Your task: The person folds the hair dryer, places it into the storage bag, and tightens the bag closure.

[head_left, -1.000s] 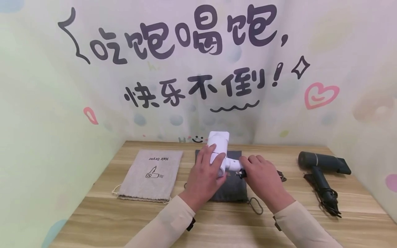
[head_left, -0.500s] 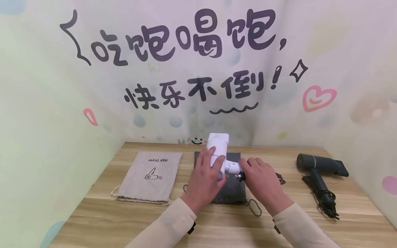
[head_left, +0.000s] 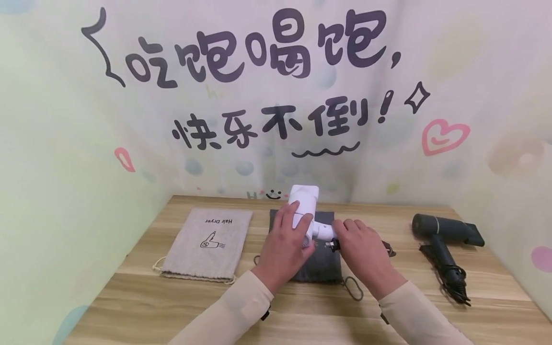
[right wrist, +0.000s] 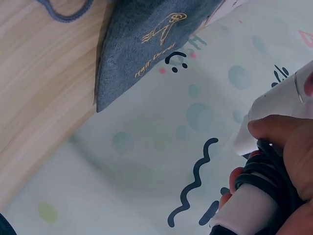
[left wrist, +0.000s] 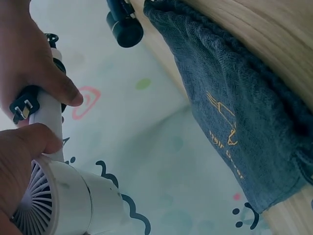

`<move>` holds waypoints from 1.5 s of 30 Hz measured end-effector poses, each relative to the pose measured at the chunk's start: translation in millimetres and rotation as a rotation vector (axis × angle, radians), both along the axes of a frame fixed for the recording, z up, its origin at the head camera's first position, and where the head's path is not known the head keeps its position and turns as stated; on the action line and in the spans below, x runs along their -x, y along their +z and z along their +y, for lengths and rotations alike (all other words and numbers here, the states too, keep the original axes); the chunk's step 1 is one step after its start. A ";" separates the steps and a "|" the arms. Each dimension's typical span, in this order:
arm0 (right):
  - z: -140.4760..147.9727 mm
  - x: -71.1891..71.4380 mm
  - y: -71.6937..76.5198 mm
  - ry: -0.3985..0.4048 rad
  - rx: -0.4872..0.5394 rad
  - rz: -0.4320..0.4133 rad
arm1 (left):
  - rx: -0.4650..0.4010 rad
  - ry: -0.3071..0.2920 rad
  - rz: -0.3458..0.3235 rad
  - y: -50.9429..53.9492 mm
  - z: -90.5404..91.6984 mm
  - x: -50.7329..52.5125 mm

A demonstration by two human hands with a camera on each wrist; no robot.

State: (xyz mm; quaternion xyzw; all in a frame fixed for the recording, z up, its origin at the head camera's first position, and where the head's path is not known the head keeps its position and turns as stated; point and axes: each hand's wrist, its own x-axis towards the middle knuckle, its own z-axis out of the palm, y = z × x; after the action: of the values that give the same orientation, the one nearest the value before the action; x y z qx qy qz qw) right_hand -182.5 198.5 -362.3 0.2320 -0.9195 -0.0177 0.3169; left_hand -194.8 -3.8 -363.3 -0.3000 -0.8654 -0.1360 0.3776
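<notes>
Both hands hold a white hair dryer [head_left: 303,200] up above a dark grey drawstring pouch [head_left: 320,268]. My left hand [head_left: 282,249] grips its barrel near the round vented end, which shows in the left wrist view. Around the handle, my right hand [head_left: 364,251] is curled, along with the black cord [right wrist: 266,174] wound about it. The cord's two-pin plug [left wrist: 24,104] sticks out beside the right hand in the left wrist view. On the pouch a yellow hair dryer drawing and lettering show in both wrist views.
A light beige drawstring pouch [head_left: 211,247] marked "Hair Dryer" lies left on the wooden table [head_left: 142,302]. At the right lies a black hair dryer [head_left: 446,227] with its cord wrapped round the handle. A printed cloth backdrop [head_left: 241,167] stands behind the table.
Both hands keep their grip on the white hair dryer, which stays almost in place. The head view shifts slightly; the pouches and black hair dryer lie as before.
</notes>
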 end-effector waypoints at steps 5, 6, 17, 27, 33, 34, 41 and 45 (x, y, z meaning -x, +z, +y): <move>3.4 6.7 5.3 0.007 0.003 0.033 | 0.015 -0.006 0.000 4.0 1.0 3.8; 4.0 7.4 6.3 0.008 0.008 0.040 | 0.018 -0.010 0.001 4.7 1.5 4.6; 6.0 10.2 6.5 0.015 0.020 0.023 | 0.010 -0.045 -0.003 5.4 1.6 6.2; 9.2 16.7 1.2 0.073 0.019 0.027 | 0.031 -0.020 -0.016 4.5 0.6 6.4; 7.8 15.3 3.9 0.083 0.004 0.000 | 0.025 -0.040 -0.045 5.2 -2.8 5.4; 6.8 15.4 4.6 0.089 0.000 0.000 | 0.025 -0.041 -0.047 5.4 -4.2 4.9; 4.3 21.1 2.9 0.104 -0.017 -0.008 | 0.041 -0.038 -0.028 4.2 -8.8 6.6; 5.8 23.4 3.8 0.138 -0.027 0.013 | 0.036 -0.049 -0.003 3.9 -10.6 7.1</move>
State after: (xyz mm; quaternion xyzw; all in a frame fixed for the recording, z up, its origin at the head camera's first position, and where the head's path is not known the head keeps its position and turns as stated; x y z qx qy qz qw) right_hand -205.9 204.3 -358.5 0.2988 -0.8990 -0.0096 0.3201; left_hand -201.9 -14.3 -359.4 -0.3275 -0.8606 -0.1302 0.3676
